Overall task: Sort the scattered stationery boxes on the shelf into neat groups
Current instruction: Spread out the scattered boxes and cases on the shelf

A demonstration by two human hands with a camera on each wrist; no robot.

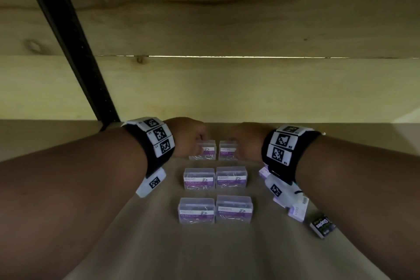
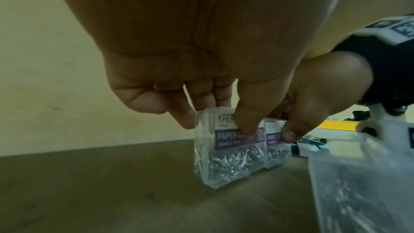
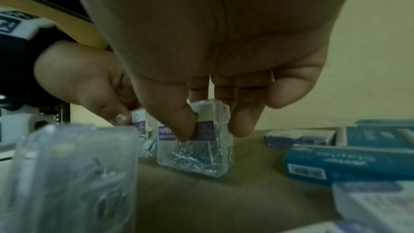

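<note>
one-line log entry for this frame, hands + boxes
left hand: grips back-left paper clip box | right hand: grips back-right paper clip box | both boxes on shelf, side by side | staples box: unsorted, right

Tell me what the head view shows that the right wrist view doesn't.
Only the head view: both rows of paper clip boxes nearer the person, and the black staples box at the right edge. Only the right wrist view: blue boxes lying right of the hands. Both: the left hand and right hand each gripping one clear box of the back pair on the shelf.
</note>
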